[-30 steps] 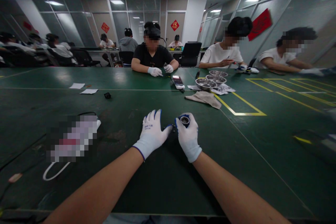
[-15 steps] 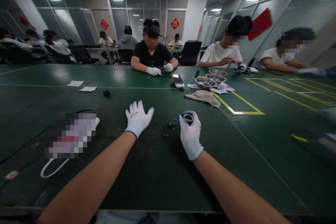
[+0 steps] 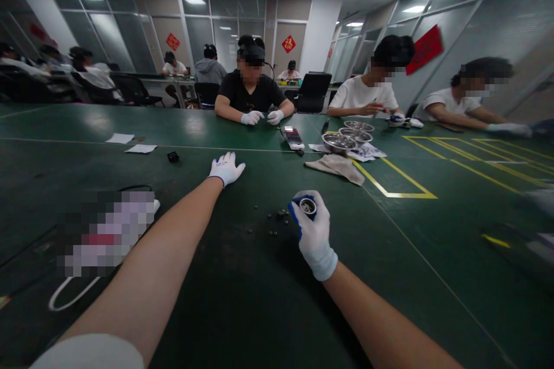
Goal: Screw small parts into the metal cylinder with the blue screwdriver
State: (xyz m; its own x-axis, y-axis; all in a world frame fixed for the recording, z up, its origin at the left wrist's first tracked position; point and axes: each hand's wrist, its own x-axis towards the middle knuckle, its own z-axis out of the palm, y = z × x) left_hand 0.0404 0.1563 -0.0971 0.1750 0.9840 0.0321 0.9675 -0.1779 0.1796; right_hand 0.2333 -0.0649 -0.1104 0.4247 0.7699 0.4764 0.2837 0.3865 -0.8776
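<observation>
My right hand (image 3: 315,230), in a white glove with blue-coated fingers, is closed around a small round cup-like part (image 3: 307,206). Its open end, with a pale rim and dark inside, faces up. Left of that hand, several tiny dark ring-shaped pieces (image 3: 272,233) lie scattered on the green table, around a slightly bigger dark piece (image 3: 280,214). My left hand (image 3: 227,169), gloved the same way, rests palm down farther out on the table. Its fingers are stretched out and nothing shows in it.
Metal bowls (image 3: 340,142) stand at the back right behind a beige cloth (image 3: 336,168). Across the table, a person in black (image 3: 250,92) works with gloved hands near a phone-like device (image 3: 293,138). A small black object (image 3: 173,157) and white papers (image 3: 141,149) lie left; a blurred pouch-like item (image 3: 108,230) is nearer.
My left hand has moved forward, away from me, across the table. My right hand keeps its hold on the round part, a little lower in view. The tiny pieces look unchanged.
</observation>
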